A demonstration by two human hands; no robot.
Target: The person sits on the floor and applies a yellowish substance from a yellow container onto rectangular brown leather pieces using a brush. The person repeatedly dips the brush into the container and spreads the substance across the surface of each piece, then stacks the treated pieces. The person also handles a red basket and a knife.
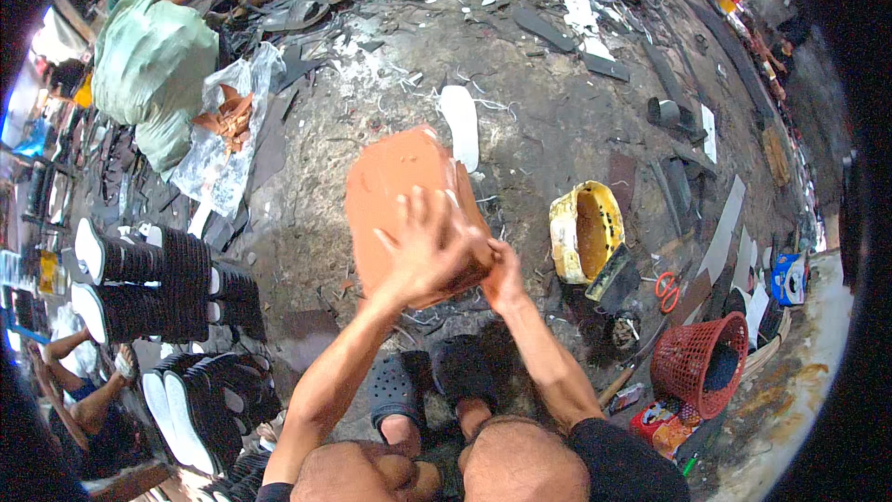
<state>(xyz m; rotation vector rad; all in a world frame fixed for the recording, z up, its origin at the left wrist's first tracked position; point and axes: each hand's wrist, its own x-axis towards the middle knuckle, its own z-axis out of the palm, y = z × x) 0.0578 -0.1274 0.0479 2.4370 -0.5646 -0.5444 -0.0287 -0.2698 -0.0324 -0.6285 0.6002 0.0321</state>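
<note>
An orange-brown slab (386,177) with rounded corners lies in front of my feet. My left hand (427,237) presses on its top, fingers spread, palm down. At the slab's near right edge, my right hand (504,279) is closed with its fingertips close to the left thumb. What the right fingers pinch, if anything, is hidden. Just beyond the slab, a white insole-shaped piece (460,128) lies on the ground, its near end close to the slab's edge.
To the right stand a yellow tub (560,232) with a dark flat piece leaning on it, orange-handled scissors (666,291) and a red basket (683,367). Stacked black-and-white soles (177,270) line the left, below a pale green sack (153,56). Other people sit at the far left.
</note>
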